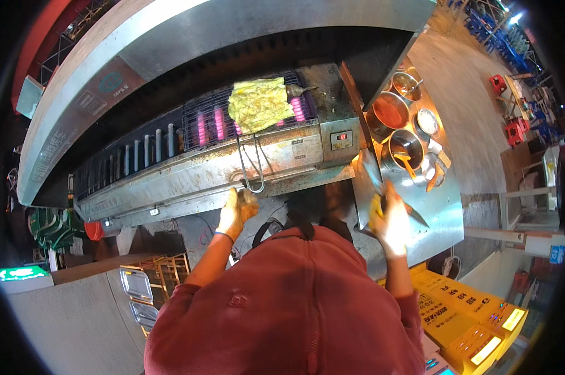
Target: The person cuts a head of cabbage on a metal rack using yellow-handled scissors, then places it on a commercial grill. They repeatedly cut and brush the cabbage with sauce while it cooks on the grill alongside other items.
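Note:
My left hand [235,213] is in front of the grill's front rail, fingers curled and blurred. It is just below the looped end of a wire handle [251,164]; whether it touches or holds anything is unclear. That handle leads to a flat yellow sheet of food [261,104], perhaps egg, on the grill's wire rack [193,115]. My right hand [391,225] is closed around a blurred, shiny metal tool [371,169] pointing towards the grill. Something yellow [375,213] shows at its fingers. Just beyond that hand, a knife blade [418,216] appears over the steel table [432,232].
Pink-glowing heating tubes [219,123] sit under the rack, beside a dark food piece [299,90]. A steel hood [245,23] overhangs the grill. On the table stand a pot of red sauce [391,110], a dark-sauce pot [406,149] with a brush, and bowls. Yellow cabinets [455,304] stand behind right.

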Motion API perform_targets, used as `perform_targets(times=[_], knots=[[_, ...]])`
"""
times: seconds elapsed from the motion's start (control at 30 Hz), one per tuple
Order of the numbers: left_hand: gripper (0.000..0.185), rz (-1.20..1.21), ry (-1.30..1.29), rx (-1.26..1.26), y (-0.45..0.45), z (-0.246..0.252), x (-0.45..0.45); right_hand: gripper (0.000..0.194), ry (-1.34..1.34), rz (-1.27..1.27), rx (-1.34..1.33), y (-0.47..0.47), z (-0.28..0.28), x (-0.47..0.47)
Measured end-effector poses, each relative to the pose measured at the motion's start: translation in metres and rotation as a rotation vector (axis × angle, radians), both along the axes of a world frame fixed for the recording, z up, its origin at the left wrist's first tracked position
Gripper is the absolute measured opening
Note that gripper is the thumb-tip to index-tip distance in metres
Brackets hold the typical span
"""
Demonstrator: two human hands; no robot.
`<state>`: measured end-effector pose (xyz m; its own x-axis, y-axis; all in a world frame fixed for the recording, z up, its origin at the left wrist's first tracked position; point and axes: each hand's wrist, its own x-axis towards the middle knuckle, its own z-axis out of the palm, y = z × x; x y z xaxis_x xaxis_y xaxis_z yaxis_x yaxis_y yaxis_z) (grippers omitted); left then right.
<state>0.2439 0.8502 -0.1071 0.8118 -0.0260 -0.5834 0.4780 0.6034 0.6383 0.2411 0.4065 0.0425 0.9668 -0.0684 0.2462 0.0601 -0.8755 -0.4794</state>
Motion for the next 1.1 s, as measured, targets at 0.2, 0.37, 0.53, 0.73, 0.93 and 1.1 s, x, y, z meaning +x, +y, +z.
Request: perform_targets(times=[0.2,0.37,0.53,0.73,0.93,1.1], knots=[[0.05,-0.088,-0.191,0.095,-0.02,0.055,0.048,0.064,0.192,0.22,-0.316,0.083,0.02,0.126],[0.034,-0.025,-0.139,0.411,-0.037,0.063,0.048,0.061,0.44,0.24,-0.451,0.112,0.051,0.176],[0.03,0.015,-0.126,0.447,-0.039,0.063,0.044,0.063,0.34,0.307,-0.395,0.11,0.019,0.193],[0.029,0.022,-0.102,0.481,-0.045,0.067,0.047,0.057,0.426,0.282,-0.403,0.114,-0.01,0.203],[0.026,-0.018,-0.084,0.515,-0.038,0.066,0.047,0.056,0.03,0.35,-0.658,0.113,-0.016,0.187],[0.026,-0.031,-0.08,0.538,-0.041,0.077,0.049,0.055,-0.046,0.32,-0.667,0.114,-0.017,0.188]])
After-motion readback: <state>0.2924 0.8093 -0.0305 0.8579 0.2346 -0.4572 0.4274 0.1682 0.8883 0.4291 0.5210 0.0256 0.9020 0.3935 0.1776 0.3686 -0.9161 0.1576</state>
